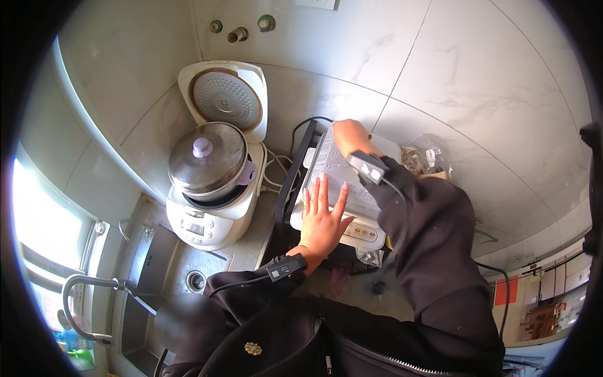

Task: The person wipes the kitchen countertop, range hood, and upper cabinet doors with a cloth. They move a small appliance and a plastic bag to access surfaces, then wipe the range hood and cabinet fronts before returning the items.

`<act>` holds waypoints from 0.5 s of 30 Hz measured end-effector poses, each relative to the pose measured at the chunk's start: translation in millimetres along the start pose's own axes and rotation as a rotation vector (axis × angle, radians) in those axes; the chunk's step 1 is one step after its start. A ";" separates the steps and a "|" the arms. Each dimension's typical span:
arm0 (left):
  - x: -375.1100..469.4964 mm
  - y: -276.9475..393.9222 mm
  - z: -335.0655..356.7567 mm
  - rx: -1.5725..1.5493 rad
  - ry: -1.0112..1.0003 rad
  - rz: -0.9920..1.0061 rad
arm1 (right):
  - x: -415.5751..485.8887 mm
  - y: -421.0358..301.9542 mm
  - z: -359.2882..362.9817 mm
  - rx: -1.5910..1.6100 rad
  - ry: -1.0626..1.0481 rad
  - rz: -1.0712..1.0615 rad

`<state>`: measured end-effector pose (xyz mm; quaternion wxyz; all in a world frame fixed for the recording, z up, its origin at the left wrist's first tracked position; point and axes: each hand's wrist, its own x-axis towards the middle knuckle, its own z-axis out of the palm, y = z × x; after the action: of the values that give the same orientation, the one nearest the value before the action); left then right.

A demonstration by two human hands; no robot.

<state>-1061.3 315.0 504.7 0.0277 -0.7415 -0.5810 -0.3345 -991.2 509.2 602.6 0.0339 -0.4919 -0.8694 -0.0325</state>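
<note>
A white countertop appliance (pixel 379 241) stands before me, with food pictures on its front panel and a translucent, speckled cover (pixel 337 162) on top. My left hand (pixel 322 221) lies over its near left part, fingers spread and holding nothing. At the far edge of the cover, my right hand (pixel 351 134) bends downward; its fingers are hidden, so its grip cannot be told. Each wrist carries a small dark device with a cable.
To the left, a white rice cooker (pixel 207 231) has its lid (pixel 226 99) raised, and a lidded steel pot (pixel 207 158) rests in its opening. A steel sink (pixel 174 257) with a faucet (pixel 89 278) lies lower left. Plastic bags (pixel 428 153) sit behind my right arm.
</note>
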 end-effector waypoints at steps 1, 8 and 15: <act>-1.3 -0.4 1.4 0.006 0.025 0.025 | 6.1 -3.5 5.8 -0.047 0.085 0.070; -0.9 0.8 -0.9 0.095 -0.065 0.010 | 11.2 26.7 36.6 0.359 0.199 -0.688; 1.1 3.8 -0.9 0.127 -0.087 -0.010 | -50.5 126.0 5.4 0.933 0.016 0.350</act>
<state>-1058.2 314.2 507.3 0.0477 -0.7493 -0.6053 -0.2645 -857.3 531.3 595.5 0.2621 -0.5625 -0.6955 0.3622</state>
